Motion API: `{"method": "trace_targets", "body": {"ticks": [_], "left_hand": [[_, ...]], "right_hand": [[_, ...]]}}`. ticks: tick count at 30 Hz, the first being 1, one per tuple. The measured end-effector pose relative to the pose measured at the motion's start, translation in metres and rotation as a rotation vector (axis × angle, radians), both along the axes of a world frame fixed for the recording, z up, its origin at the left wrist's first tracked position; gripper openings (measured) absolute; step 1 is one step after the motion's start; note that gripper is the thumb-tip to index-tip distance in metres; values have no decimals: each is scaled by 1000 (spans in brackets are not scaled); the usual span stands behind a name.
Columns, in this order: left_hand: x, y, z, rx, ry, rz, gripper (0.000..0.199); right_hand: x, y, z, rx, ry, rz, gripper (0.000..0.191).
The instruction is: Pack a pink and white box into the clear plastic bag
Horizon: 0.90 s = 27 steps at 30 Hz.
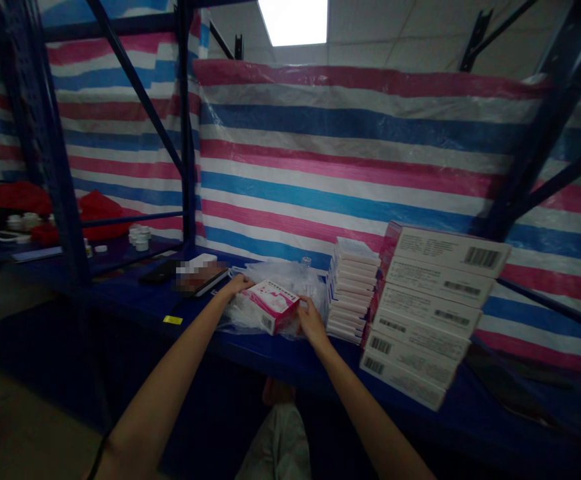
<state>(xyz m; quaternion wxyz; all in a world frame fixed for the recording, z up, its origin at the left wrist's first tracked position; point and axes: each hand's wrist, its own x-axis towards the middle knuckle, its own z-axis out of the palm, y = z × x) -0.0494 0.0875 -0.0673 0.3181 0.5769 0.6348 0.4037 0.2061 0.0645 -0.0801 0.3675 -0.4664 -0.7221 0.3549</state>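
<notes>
A pink-and-white cardboard box (pixel 273 301) with a barcode on its near side sits between my hands, tilted over crumpled clear plastic bags (pixel 243 313). My left hand (pixel 239 284) is closed at the box's far left corner. At its right end, my right hand (pixel 312 320) grips the edge with thumb and fingers. Just right of that hand rises a stack of thin white boxes (pixel 353 287). Behind the pink box, a small clear glass or plastic piece (pixel 306 262) pokes up from the plastic.
Large white barcoded boxes (pixel 428 300) are stacked at the right. A yellow label (pixel 172 320) lies on the blue shelf (pixel 140 300); a black case (pixel 160 270) is behind it. White bottles (pixel 139 237) and red cloth (pixel 95 207) are farther left. Blue posts (pixel 63 153) and striped sheeting (pixel 290 160) enclose the shelf.
</notes>
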Motion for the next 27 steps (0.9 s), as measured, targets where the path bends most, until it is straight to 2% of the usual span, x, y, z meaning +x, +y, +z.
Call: {"method": "trace_targets", "body": {"ticks": [3,5,7,9,13,16,19,21,24,27], "left_hand": [[-3,-16,-7,34,-27,6,29],[-3,-25,-10,69,-59,-2,30],[-1,-31,-13,108,-93,-23,30],[1,-33,-14,147,-122,-58,29],[4,-30,-16,211,-153,-120,29],[3,-29,-17,241,-144,-129,25],[3,-28,-18,264,-127,-113,20],[3,-27,-18,271,-115,-99,16],[3,-27,-18,276,-95,-89,14],[3,-30,-12,302,-82,-91,18]], "right_hand": [[11,-22,-2,243,-84,-41,42],[16,-39,0,395,-173,-70,38],[19,-53,6,513,-253,-9,29],[20,-63,14,574,-291,112,25],[19,-67,27,537,-298,315,24],[17,-64,30,436,-236,354,24],[12,-62,26,288,-170,311,31],[8,-62,23,244,-188,264,31],[1,-63,23,263,-236,165,27],[-4,-68,26,360,-263,117,21]]}}
